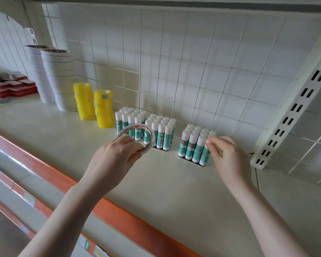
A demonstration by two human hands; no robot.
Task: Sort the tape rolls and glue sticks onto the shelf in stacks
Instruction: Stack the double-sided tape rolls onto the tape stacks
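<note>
Gripping a thin tape roll [136,138], the left hand [111,160] is holding it tilted above the shelf [165,182], fingers curled round its lower rim, thumb lying across the near edge. Roll is hanging in front of the left and middle glue blocks, partly covering them.

Right hand [228,158] is reaching to the right glue block [195,145]; fingertips [210,143] are touching the front-right stick near its white cap, fingers bent round it. Whether it is actually pinching that stick, cannot tell.

Three blocks of glue sticks are standing upright on the shelf near the back grid wall [193,62]: left block [130,121], middle block [161,130] just beside it, right block set apart by a gap. Sticks are showing white caps, teal-and-white labels, dark bases.

Left of the glue, two stacks of yellow tape [93,106] are standing side by side, the left one taller. Further left, two tall stacks of white tape [54,76] are standing close together. Red flat packs [11,88] are lying at the far left.

Orange strip [119,210] is running along the shelf's front edge. White slotted bracket [289,123] is slanting down at right.
</note>
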